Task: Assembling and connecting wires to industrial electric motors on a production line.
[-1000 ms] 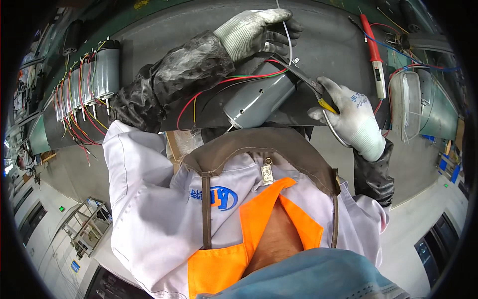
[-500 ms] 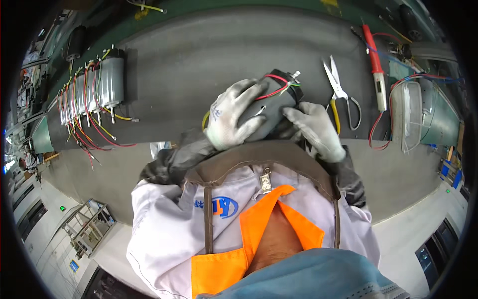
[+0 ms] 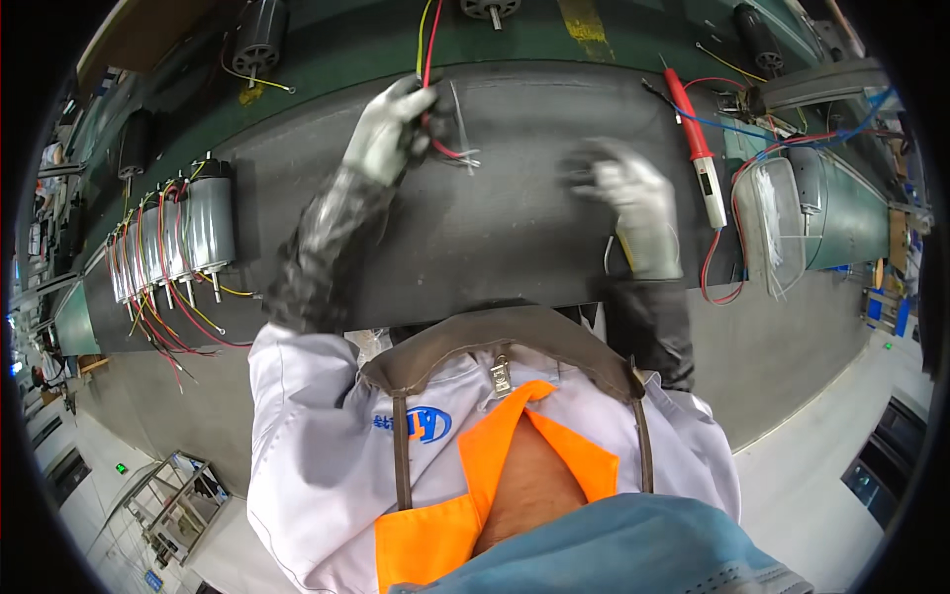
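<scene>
The red wire (image 3: 432, 45) runs beside a yellow wire (image 3: 421, 40) over the far-middle area of the dark mat (image 3: 495, 247). The left hand (image 3: 388, 129) is clamped on the red wire. The right hand (image 3: 625, 188), blurred, is over the mat, apart from the wires; its finger closure cannot be determined. A red-and-white tool (image 3: 695, 144) lies farther right.

Grey floor (image 3: 772, 346), metal-framed rack (image 3: 181, 507) lower left, small green light (image 3: 121, 468), dark panes (image 3: 896, 460) lower right

a red wire (image 3: 429, 51) and a yellow wire (image 3: 423, 38) run side by side, down from the top of the view into a grip; beneath it the red one reappears, bending rightward to pale, blurred tips.
</scene>
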A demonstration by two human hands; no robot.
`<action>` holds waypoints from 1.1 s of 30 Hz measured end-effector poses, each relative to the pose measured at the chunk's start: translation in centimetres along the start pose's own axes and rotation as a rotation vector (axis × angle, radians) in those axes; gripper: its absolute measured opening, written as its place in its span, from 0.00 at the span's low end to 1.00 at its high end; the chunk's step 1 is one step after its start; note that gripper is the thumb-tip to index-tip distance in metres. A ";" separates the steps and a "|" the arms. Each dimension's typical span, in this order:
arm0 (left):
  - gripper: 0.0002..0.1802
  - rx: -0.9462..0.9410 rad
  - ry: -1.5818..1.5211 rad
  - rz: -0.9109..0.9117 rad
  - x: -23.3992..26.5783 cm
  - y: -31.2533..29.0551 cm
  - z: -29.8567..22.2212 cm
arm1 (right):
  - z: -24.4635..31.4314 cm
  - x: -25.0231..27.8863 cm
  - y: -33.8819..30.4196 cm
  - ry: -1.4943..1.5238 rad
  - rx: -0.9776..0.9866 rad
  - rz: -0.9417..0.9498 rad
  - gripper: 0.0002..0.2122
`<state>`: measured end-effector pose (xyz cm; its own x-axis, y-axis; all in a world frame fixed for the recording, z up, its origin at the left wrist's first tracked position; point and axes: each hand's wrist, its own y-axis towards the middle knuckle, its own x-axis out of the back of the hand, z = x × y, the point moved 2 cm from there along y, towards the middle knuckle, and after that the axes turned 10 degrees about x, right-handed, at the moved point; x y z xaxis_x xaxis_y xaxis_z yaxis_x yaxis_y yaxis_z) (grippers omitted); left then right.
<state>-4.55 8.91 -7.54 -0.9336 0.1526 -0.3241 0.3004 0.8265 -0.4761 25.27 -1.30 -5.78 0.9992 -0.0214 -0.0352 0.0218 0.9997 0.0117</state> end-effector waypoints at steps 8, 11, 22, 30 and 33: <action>0.25 0.108 0.008 0.118 -3.6 -6.8 2.8 | 5.1 12.3 3.6 -0.102 0.085 -0.288 0.13; 0.25 0.186 -0.039 0.324 -5.0 -7.4 2.2 | 4.3 2.4 3.6 -0.233 -0.230 0.414 0.12; 0.22 -0.020 -0.096 0.093 -8.7 -6.9 0.6 | 6.0 -5.8 -3.5 -0.159 0.208 0.209 0.26; 0.19 0.027 -0.304 0.000 -11.1 -6.5 1.1 | 4.6 -6.7 -3.2 -0.276 0.348 0.095 0.30; 0.19 0.006 -0.310 0.008 -11.5 -6.3 1.5 | 4.5 -6.9 -2.9 -0.342 0.371 0.082 0.30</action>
<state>4.58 1.12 -1.99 -0.8272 -0.0141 -0.5618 0.3097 0.8227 -0.4767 18.48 -4.07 -1.04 0.9510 -0.0080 0.3092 -0.1082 0.9279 0.3568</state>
